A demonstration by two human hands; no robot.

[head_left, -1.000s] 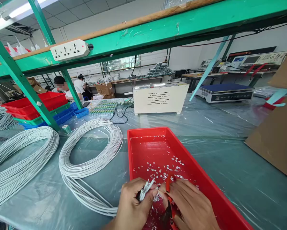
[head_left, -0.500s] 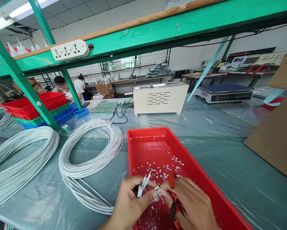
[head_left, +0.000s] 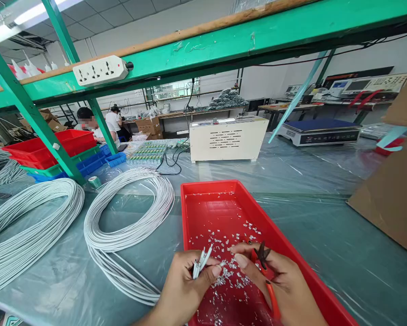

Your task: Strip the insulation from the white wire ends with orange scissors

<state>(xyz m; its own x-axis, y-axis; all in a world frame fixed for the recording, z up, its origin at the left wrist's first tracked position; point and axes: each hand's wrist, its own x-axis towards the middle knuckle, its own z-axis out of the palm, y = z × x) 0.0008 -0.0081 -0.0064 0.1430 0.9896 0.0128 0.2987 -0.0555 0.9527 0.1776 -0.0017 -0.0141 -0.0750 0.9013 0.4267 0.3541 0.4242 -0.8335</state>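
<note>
My left hand point(head_left: 186, 285) is closed round a small bunch of white cable ends point(head_left: 201, 261), whose tips stick up above my fingers. My right hand point(head_left: 281, 283) grips red-handled cutters point(head_left: 265, 267), their dark jaws pointing up and away from the cable ends. Both hands hover over the near end of a red tray point(head_left: 223, 199) that holds several small white cable scraps point(head_left: 233, 253). The cables in my left hand run back to a white cable coil point(head_left: 128, 213) lying left of the tray.
A second white coil point(head_left: 30, 226) lies at far left. Stacked red, green and blue bins point(head_left: 50, 156) sit behind a green frame post. A beige machine point(head_left: 227, 138), a scale point(head_left: 318, 130) and a cardboard box point(head_left: 393, 190) stand around the plastic-covered bench. Seated people work far back.
My right hand has swung the cutters away from the cable ends, to the right, with the jaws now pointing up. My left hand has stayed closed on the cables.
</note>
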